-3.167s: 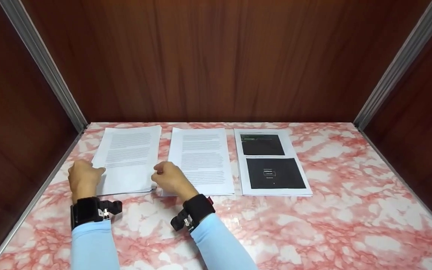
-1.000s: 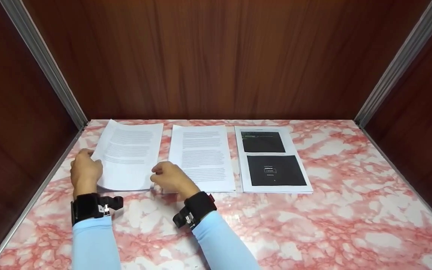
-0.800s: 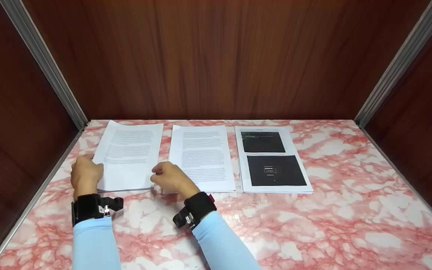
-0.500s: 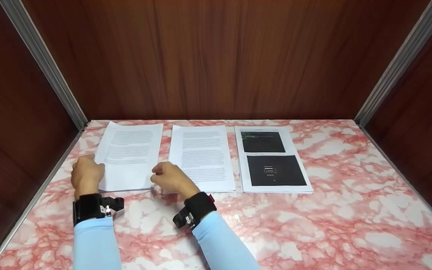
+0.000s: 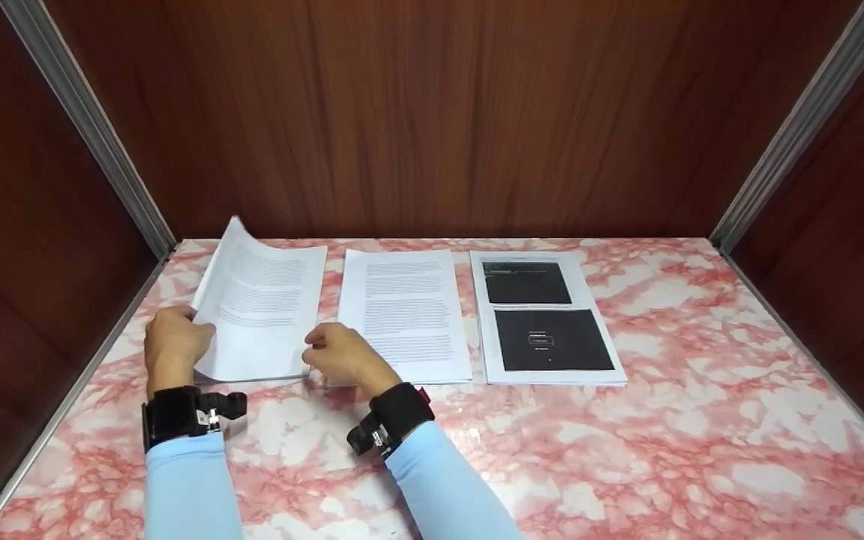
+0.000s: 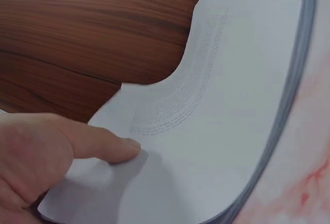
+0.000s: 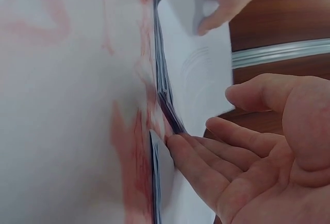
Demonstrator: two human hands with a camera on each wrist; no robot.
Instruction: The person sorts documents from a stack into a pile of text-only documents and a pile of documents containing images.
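Three paper stacks lie side by side on the pink marbled table. My left hand pinches the left edge of the top sheet of the left stack, and the sheet's far left corner curls up. In the left wrist view the thumb lies on the bent top sheet. My right hand rests by the left stack's near right corner. In the right wrist view its fingers are nearly straight and touch the left stack's edge.
The middle stack shows printed text. The right stack shows two dark pictures. Brown wooden walls close in the back and both sides, with metal rails in the corners.
The top sheet's left edge has risen and its far left corner has curled up off the stack. The left hand shifted slightly; the right hand has stayed where it was.
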